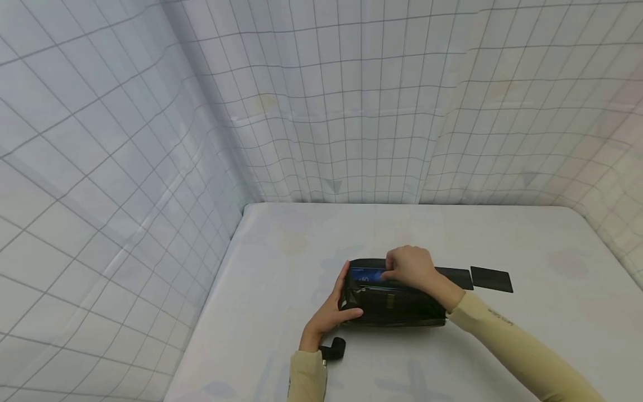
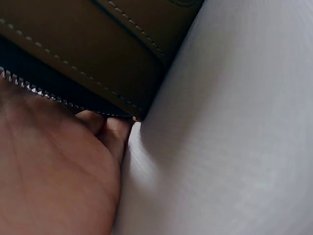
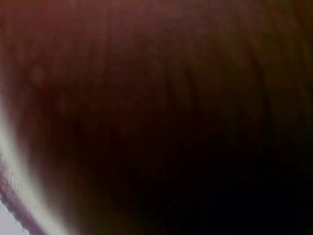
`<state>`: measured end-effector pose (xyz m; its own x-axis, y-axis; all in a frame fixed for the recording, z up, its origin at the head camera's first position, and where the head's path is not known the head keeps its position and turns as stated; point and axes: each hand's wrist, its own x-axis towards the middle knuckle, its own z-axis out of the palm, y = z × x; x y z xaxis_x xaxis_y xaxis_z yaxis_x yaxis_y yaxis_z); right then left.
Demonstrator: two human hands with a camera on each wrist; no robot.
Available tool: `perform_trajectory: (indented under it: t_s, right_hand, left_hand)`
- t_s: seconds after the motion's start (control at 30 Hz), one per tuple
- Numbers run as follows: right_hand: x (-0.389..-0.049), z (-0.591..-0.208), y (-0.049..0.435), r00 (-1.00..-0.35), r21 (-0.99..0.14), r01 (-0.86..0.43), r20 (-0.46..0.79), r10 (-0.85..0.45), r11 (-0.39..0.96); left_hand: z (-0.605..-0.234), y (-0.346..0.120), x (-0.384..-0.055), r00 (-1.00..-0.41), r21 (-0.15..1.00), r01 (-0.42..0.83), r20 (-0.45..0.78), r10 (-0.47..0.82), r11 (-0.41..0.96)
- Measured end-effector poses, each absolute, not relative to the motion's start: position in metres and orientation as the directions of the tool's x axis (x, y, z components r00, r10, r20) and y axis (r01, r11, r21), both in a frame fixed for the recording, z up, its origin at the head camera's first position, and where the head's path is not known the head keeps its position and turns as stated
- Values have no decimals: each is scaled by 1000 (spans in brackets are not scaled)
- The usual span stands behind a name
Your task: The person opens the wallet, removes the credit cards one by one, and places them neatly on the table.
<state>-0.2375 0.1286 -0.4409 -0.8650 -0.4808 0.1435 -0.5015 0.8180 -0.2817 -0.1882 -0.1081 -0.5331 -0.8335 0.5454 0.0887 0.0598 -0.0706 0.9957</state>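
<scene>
An unzipped dark leather wallet (image 1: 402,306) lies on the white table. In the left wrist view its brown side shows pale stitching and a metal zipper (image 2: 41,92). My left hand (image 1: 326,318) grips the wallet's left end, with the thumb on the near side and the fingers along the end. Inside the opening shows a blue card (image 1: 365,274) with pale print. Over that opening, my right hand (image 1: 411,265) has curled fingers, and thumb and forefinger pinch at the card's right edge. The right wrist view is too dark and close to make out more.
Two flat black rectangles, one partly behind the right wrist (image 1: 456,277) and one farther right (image 1: 492,278), lie on the white table (image 1: 281,251). A black wrist device (image 1: 334,349) sits by the left cuff. Grid-patterned cloth (image 1: 351,111) hangs around the table.
</scene>
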Motion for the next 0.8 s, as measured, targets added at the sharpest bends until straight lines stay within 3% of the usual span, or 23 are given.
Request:
perform_trajectory:
  t_s: [0.8]
  right_hand:
    - [-236, -443, 132, -809, -313, -587, 185, -558, 747]
  left_hand:
    - [-540, -108, -188, -841, 992, 77, 118, 527, -99]
